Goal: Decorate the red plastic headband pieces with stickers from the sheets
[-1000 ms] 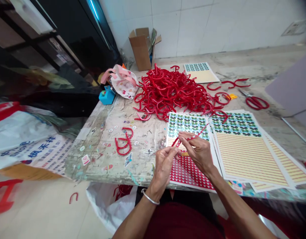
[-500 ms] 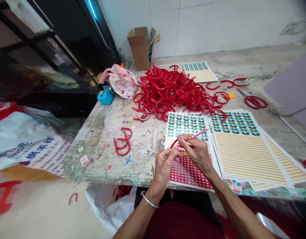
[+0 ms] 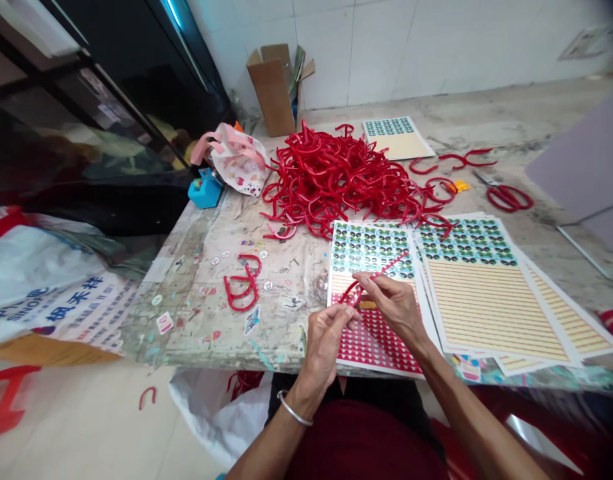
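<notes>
Over a sheet of heart stickers, my left hand is closed in a pinch on a red headband, a thin curved band. My right hand pinches a narrow red strip with pale hearts, whose free end points up and to the right. Band and strip meet between my fingertips; whether they are stuck together there I cannot tell. Behind my hands lies a big tangled heap of red headbands. A few more red headbands rest on the table to the left.
Printed sheets overlap on the right. Farther back are red-handled scissors, another sheet and an open cardboard box. A blue tape dispenser and a cloth bag stand at the left edge. One red band lies on the floor.
The camera view has shifted slightly. My hands stay over the sticker sheet with the same band and strip, and the fingers have moved only a little.
</notes>
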`<act>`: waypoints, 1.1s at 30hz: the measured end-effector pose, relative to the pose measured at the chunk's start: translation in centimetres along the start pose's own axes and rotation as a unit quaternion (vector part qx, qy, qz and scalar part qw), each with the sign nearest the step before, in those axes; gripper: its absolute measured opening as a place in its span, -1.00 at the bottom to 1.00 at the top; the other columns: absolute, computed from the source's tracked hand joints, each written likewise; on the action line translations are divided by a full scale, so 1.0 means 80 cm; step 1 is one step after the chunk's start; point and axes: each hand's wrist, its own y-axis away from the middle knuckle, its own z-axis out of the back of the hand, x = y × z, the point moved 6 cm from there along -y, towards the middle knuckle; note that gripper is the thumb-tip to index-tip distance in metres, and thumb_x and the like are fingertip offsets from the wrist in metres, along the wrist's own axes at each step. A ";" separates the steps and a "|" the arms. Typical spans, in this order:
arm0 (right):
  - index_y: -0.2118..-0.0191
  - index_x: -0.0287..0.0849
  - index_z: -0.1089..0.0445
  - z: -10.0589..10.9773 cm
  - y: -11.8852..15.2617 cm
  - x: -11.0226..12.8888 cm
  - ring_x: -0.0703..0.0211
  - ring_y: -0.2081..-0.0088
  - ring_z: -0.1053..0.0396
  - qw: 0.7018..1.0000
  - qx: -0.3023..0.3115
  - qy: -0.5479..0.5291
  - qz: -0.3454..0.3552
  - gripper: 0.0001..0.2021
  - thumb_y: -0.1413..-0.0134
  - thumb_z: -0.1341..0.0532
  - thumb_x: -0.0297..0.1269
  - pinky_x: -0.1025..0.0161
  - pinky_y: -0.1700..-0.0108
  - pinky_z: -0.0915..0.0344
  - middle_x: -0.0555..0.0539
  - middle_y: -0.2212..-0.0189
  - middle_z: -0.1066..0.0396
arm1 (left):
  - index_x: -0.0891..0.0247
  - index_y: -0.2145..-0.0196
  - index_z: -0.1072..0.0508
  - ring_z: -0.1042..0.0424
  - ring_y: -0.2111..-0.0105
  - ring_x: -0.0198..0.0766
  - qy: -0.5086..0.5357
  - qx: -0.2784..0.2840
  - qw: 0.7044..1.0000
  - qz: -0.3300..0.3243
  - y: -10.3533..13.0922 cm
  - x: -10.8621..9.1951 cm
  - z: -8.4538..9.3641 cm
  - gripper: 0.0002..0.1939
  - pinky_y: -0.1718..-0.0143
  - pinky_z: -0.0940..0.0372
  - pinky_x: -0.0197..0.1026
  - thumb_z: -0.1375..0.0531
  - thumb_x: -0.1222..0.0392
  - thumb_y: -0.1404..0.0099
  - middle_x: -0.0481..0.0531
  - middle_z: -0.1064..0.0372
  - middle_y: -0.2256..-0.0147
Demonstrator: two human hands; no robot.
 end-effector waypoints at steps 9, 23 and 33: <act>0.26 -0.19 -0.53 0.001 -0.002 -0.003 0.16 0.35 -0.48 0.999 -0.007 -0.026 -0.034 -0.72 0.00 -0.24 -0.10 0.23 0.37 -0.50 -0.10 0.28 -0.51 | 0.34 0.47 -0.52 -0.25 0.43 -0.34 0.016 0.022 0.999 0.017 0.005 0.005 0.002 -0.80 0.26 -0.16 -0.28 -0.18 0.17 -0.19 0.02 -0.38 0.47; 0.25 -0.12 -0.45 0.001 0.016 0.042 0.09 0.25 -0.42 0.902 -0.035 0.286 0.322 -0.84 -0.09 -0.15 -0.43 0.11 0.19 -0.34 -0.10 0.34 -0.50 | 0.29 0.56 -0.48 -0.27 0.47 -0.28 -0.189 -0.003 0.981 -0.038 -0.001 -0.008 0.016 -0.76 0.38 -0.13 -0.29 -0.17 0.13 -0.17 -0.03 -0.36 0.54; 0.24 -0.13 -0.41 -0.007 0.035 0.055 0.11 0.30 -0.41 0.903 -0.044 0.286 0.319 -0.84 -0.08 -0.14 -0.47 0.15 0.25 -0.36 -0.12 0.35 -0.48 | 0.30 0.53 -0.50 -0.29 0.50 -0.29 -0.154 -0.019 0.988 -0.004 -0.011 0.006 0.020 -0.75 0.43 -0.15 -0.29 -0.20 0.07 -0.13 -0.01 -0.39 0.54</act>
